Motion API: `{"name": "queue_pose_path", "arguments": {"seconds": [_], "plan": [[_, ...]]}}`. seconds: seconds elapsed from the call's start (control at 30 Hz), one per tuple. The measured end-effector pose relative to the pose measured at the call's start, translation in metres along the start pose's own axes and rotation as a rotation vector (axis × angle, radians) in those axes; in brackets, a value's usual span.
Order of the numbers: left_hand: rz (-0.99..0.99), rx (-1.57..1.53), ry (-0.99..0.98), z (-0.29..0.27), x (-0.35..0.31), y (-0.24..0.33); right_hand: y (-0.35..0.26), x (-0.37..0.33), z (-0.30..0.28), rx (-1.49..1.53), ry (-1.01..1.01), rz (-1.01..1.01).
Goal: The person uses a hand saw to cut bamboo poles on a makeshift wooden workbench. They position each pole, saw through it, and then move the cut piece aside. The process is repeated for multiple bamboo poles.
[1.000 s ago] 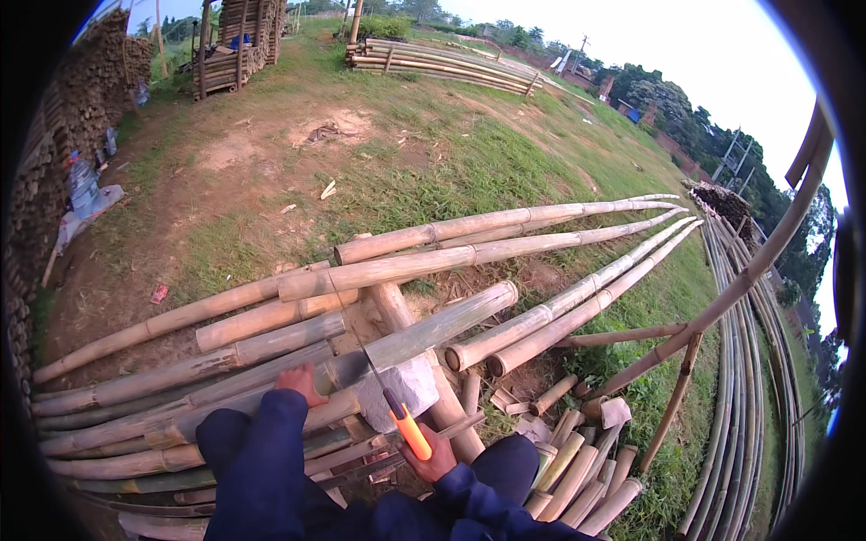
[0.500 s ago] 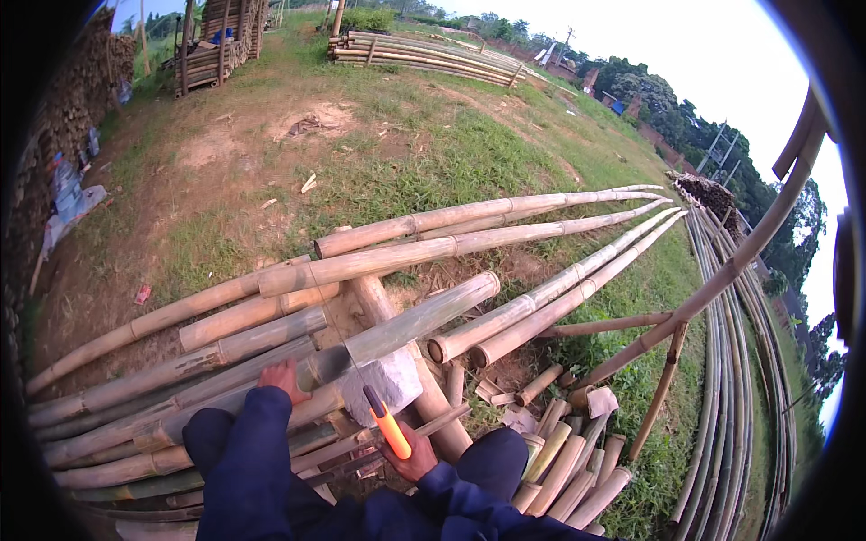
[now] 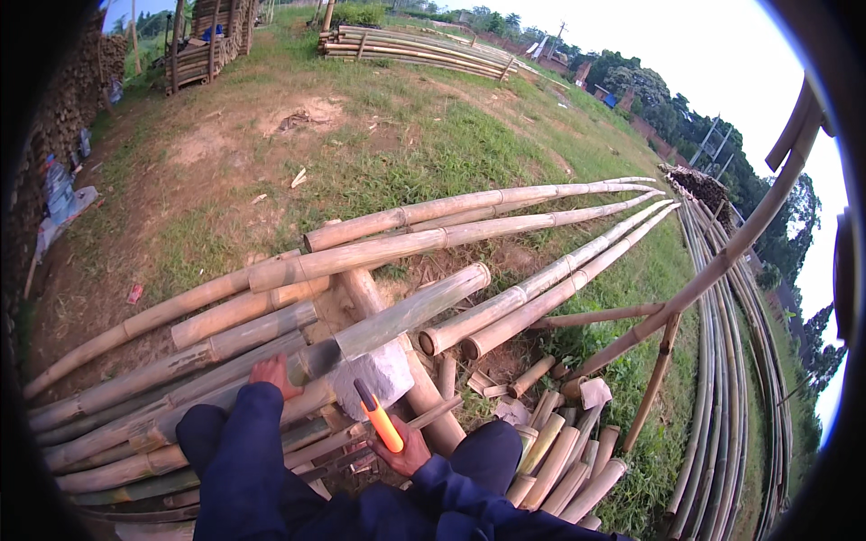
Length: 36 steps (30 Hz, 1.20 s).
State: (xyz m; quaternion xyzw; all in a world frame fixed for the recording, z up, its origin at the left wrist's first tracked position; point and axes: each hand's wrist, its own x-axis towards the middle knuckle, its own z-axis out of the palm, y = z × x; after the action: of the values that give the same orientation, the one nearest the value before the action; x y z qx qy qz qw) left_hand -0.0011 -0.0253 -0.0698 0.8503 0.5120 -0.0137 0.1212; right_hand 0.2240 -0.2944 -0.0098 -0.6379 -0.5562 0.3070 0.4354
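The thick bamboo pole [image 3: 415, 309] lies slantwise, its cut end toward the far right, over a timber [image 3: 363, 293] and just beyond a pale block [image 3: 377, 374]. It looks stiff and fairly heavy, smooth enough to roll or slip; a broad hold from above, behind the dark band, would suit it. The left hand [image 3: 274, 375] lies on it there; whether its fingers clasp it I cannot tell. The right hand [image 3: 405, 448], nearer, is closed around the orange handle of a saw [image 3: 382, 424], which seems light, its thin blade hard to make out and likely to flex; the handle is the place to grip. Other poles [image 3: 207, 347] lie left, two more [image 3: 550, 275] right; short offcuts [image 3: 559, 464] heap near right, grass [image 3: 451, 149] beyond.
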Motion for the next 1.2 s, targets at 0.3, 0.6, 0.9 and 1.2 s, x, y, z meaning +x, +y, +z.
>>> {"name": "queue_pose_path", "arguments": {"seconds": [0.3,0.6,0.9,1.2], "plan": [[0.006,0.022,-0.025,-0.003,0.006,-0.002,-0.009,0.004,0.002,0.023,0.123,0.02],[0.019,-0.012,0.011,-0.004,0.001,0.0,-0.042,-0.076,-0.029,0.057,0.103,0.191],[0.005,0.02,-0.111,-0.012,0.01,-0.008,-0.02,-0.035,-0.026,0.095,0.035,0.193],[0.032,0.009,-0.06,-0.002,0.011,-0.001,-0.017,0.046,-0.007,0.191,0.033,0.111]]}}
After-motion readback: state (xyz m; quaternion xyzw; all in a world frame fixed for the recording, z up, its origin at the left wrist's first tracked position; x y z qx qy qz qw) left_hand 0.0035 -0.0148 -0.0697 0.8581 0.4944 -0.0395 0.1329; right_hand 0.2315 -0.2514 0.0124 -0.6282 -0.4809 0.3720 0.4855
